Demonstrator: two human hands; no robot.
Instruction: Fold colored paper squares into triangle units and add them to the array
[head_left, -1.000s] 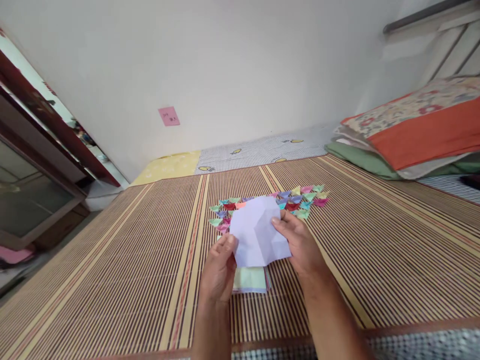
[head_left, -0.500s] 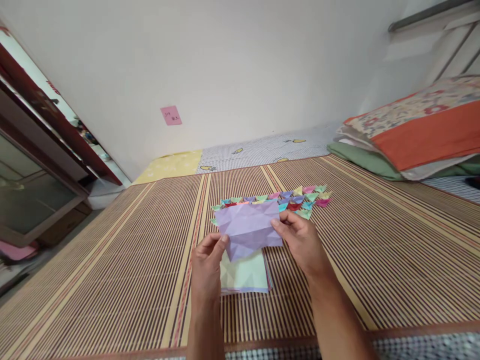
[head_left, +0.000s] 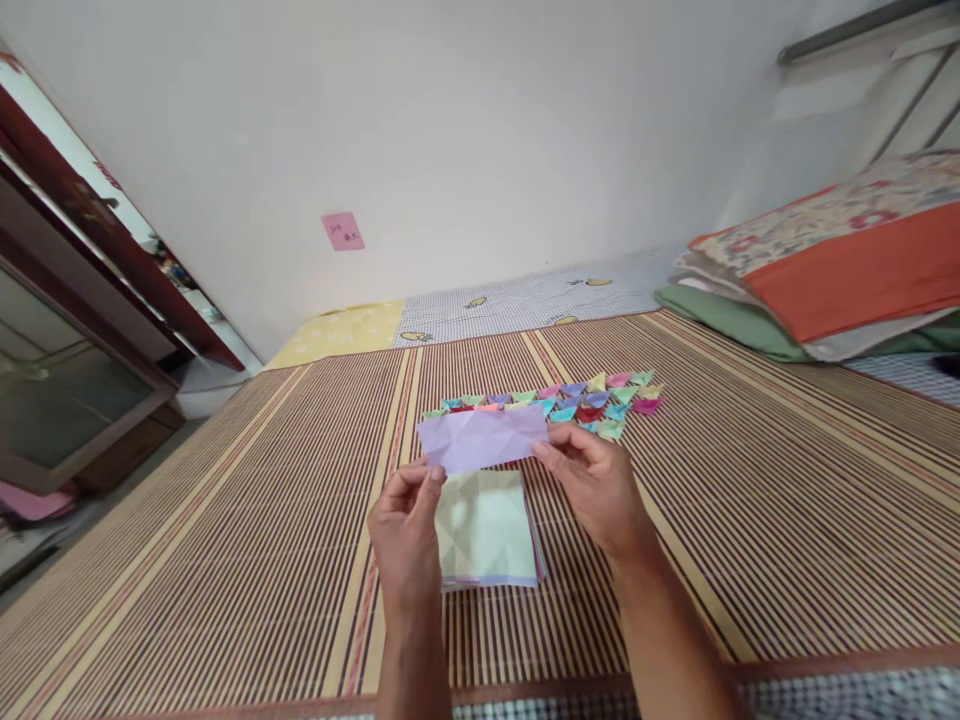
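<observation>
A creased sheet of purple paper point(head_left: 484, 438) hangs between my two hands, now showing as a narrow band. My left hand point(head_left: 409, 510) pinches its lower left corner between thumb and fingers. At the right edge, my right hand point(head_left: 592, 475) grips it the same way. Below the sheet lies a stack of square papers point(head_left: 487, 530), pale green on top with fold creases, other colours peeking out at its edges. Rows of small folded paper pieces point(head_left: 589, 400) in many colours sit just beyond, partly hidden by the purple paper.
A striped bamboo mat point(head_left: 300, 530) spreads under everything. Folded bedding with an orange and floral cover point(head_left: 855, 270) is piled at the right. A white wall point(head_left: 480, 140) with a pink note point(head_left: 343, 231) stands behind. A glass-panelled door point(head_left: 60, 370) is at the left.
Both hands have shifted slightly left with the purple paper. The sheet now looks shorter from top to bottom, and more of the pale green stack shows below it.
</observation>
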